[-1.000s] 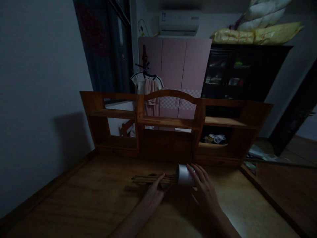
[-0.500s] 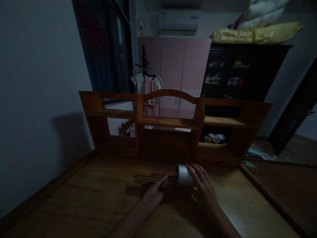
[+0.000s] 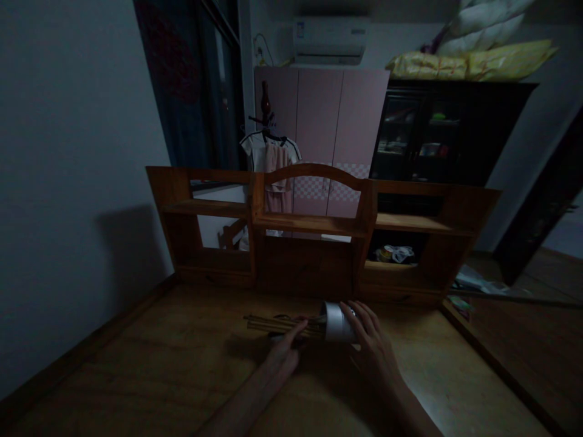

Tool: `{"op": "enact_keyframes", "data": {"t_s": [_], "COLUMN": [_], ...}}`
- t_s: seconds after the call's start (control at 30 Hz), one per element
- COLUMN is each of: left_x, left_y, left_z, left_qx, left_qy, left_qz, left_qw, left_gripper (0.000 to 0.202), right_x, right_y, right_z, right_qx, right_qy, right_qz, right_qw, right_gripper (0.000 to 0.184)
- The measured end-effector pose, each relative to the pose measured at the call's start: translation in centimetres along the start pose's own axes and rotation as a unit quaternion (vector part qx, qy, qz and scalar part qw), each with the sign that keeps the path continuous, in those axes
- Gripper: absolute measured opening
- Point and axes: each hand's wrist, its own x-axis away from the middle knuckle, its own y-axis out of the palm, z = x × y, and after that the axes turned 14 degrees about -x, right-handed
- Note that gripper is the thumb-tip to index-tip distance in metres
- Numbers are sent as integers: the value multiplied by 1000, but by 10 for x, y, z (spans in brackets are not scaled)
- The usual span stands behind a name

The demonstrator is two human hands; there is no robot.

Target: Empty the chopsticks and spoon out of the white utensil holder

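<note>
A silver metal cup [image 3: 336, 321] lies on its side on the wooden desk [image 3: 182, 370], its mouth facing left. A bundle of thin wooden sticks [image 3: 277, 325] pokes out of it and lies flat on the desk. My right hand [image 3: 371, 346] is curled over the cup from the right and grips it. My left hand [image 3: 285, 352] reaches in from below with fingers extended, the fingertips resting on the sticks near the cup's mouth. The room is dim and small details are hard to make out.
A wooden shelf unit [image 3: 319, 230] stands along the desk's back edge, with small clutter [image 3: 395, 253] in its lower right bay. A grey wall [image 3: 68, 182] borders the left. Behind are a pink wardrobe [image 3: 332, 127], hanging clothes [image 3: 271, 159] and a dark cabinet [image 3: 437, 133].
My hands, the cup and the sticks have shifted slightly up and left. My left fingertips have slid a little along the sticks toward the cup.
</note>
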Motion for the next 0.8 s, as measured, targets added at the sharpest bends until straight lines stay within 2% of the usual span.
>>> {"op": "enact_keyframes", "data": {"t_s": [0.1, 0.2, 0.37, 0.53, 0.67, 0.8], "left_x": [0, -3, -10, -8, -4, -6], "left_y": [-1, -4, -12, -11, -7, -7], "left_z": [3, 3, -7, -6, -2, -3], "left_qx": [3, 1, 5, 9, 10, 6], "left_qy": [17, 34, 57, 73, 61, 17], "left_qz": [-45, -56, -31, -32, -33, 0], "left_qw": [999, 998, 998, 997, 998, 1000], "left_gripper": [28, 39, 20, 19, 23, 22], "right_x": [0, 0, 0, 0, 0, -1], "right_y": [3, 6, 4, 1, 2, 3], "right_z": [0, 0, -2, -2, -4, -5], "right_qx": [2, 4, -1, -5, -8, -7], "right_qy": [-1, -6, -2, 5, 5, -1], "right_qz": [2, 0, -1, -2, -4, -5], "right_qw": [1000, 1000, 1000, 1000, 1000, 1000], "right_gripper": [90, 90, 90, 92, 92, 89]}}
